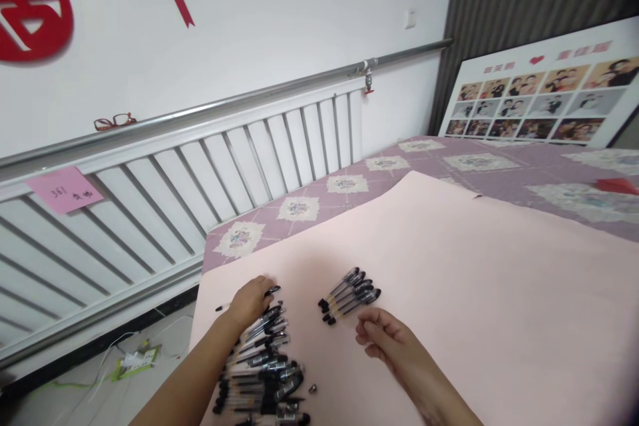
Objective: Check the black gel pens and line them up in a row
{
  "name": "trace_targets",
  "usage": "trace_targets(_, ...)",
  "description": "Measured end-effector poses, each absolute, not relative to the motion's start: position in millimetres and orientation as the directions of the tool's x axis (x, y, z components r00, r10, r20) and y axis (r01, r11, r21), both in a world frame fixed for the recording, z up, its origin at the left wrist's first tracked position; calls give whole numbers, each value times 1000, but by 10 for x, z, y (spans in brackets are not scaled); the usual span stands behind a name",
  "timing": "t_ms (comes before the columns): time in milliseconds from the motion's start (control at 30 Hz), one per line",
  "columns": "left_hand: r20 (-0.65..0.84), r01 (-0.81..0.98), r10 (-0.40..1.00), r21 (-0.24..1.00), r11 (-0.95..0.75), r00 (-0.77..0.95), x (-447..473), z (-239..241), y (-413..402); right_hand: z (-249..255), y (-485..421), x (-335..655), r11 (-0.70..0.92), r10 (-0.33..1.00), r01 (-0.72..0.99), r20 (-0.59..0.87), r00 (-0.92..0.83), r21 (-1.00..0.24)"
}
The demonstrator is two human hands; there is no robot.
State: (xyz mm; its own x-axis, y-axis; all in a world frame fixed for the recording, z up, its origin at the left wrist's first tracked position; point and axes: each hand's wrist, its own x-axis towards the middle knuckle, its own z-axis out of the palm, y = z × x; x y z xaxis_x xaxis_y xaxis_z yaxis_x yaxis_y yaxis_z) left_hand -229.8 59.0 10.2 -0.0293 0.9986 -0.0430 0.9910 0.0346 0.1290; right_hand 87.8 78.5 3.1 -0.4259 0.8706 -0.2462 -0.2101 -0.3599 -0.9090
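My left hand [251, 301] is closed around a black-capped pen [273, 289] at the far end of a long pile; the pen's other end sticks out to the left of the hand. Below it, many clear-barrelled gel pens with black caps [262, 359] lie loosely side by side on the pink sheet [474, 293]. Right of that pile is a smaller group of similar pens [348, 296], laid together at a slant. Just beside this group is my right hand [387, 339], its fingers curled in with nothing visible between them.
A small dark piece [313, 388] lies right of the pen pile. The pink sheet covers a purple patterned tablecloth [344, 183]. Past the table edge stand a white radiator [239, 153] with a pink note [64, 190] and a photo board [539, 93]. A power strip [137, 361] lies on the floor.
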Motion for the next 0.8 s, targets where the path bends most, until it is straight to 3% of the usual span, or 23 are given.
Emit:
trace_targets(367, 58, 982, 998, 187, -27, 16, -1518, 182, 671, -71, 995, 1105, -294, 955, -507, -269, -124, -810)
trace_targets(533, 25, 979, 996, 183, -93, 90, -813, 126, 802, -84, 1020, 1113, -293, 954, -554, -280, -111, -779)
trace_targets(800, 0, 992, 1000, 127, -26, 26, -427, 28, 878, -53, 1034, 1134, -290, 953, -548, -287, -94, -784)
